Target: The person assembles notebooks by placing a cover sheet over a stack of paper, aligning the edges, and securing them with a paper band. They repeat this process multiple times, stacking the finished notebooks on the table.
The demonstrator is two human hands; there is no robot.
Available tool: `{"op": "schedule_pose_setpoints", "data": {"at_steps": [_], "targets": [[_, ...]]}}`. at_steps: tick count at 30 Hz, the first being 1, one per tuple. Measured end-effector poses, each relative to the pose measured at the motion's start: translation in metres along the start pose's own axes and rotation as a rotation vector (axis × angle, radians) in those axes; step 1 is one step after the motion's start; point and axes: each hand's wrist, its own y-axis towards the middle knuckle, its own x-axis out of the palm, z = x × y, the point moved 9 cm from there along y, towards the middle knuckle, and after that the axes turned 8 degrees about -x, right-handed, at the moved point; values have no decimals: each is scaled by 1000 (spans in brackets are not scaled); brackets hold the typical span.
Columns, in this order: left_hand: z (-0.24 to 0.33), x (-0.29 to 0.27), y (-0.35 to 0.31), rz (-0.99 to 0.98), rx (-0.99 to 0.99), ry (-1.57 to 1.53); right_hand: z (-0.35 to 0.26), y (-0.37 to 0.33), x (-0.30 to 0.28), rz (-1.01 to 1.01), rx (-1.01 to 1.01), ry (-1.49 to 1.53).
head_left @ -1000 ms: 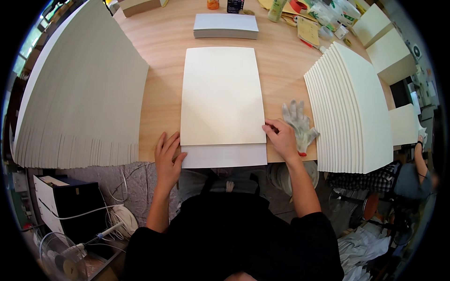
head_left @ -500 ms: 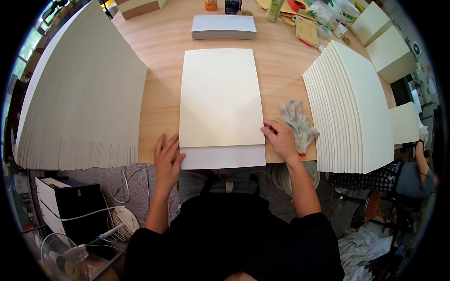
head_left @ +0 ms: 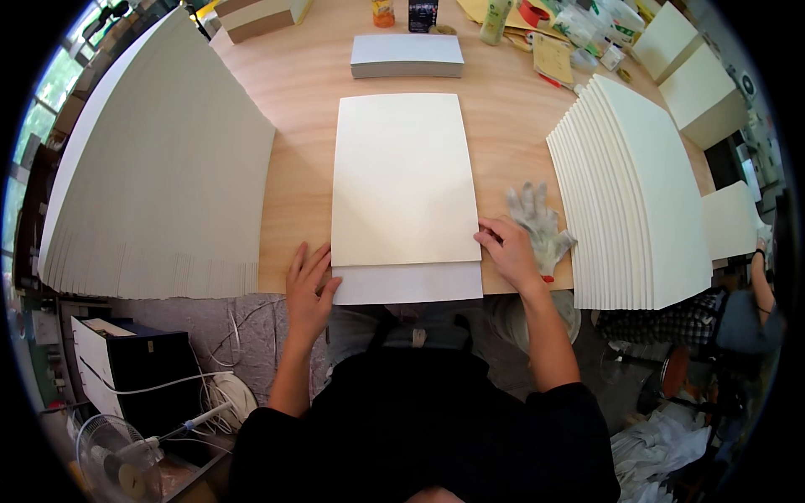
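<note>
A cream sheet (head_left: 405,180), paper or thin card, lies in front of me over a white sheet (head_left: 408,285). The white one shows as a strip along the table's near edge; how many layers lie beneath is hidden. Beside the lower left corner, my left hand (head_left: 310,283) rests open, its fingers spread and the thumb toward the white sheet. My right hand (head_left: 509,250) is at the cream sheet's right edge, thumb and forefinger drawn together on it. Just beyond that hand a grey-white work glove (head_left: 541,226) with a red cuff edge lies on the table.
A tall stack of pale sheets (head_left: 168,176) stands at left, a stack of thick cream boards (head_left: 641,193) at right. Behind the sheet sits a short white stack (head_left: 407,57). Bottles, tape and packets crowd the far right. A fan (head_left: 117,461) stands lower left; another person's arm (head_left: 760,281) shows right.
The whole view has shifted slightly, so the table and sheets appear a little farther right and lower. Both hands keep about the same places at the sheet's edges.
</note>
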Motion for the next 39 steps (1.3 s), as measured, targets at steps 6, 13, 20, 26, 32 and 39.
{"op": "schedule_pose_setpoints", "data": {"at_steps": [6,13,20,26,32,39], "targets": [[8,1,9,-2,58,87,16,-9,-6,66,185,158],[135,43,24,-388,455,271,-22,-22,-51,211,25,-107],[130,48,35,-473,469,287,-35,-68,-50,26,28,19],[130,54,31,-484,503,367,-63,-67,-27,-174,-132,-163],[123,45,40,-486,475,238,-68,-54,0,-204,-160,-179],[69,28,60,-436,333,120,-23,-20,23,-198,-152,16]]}}
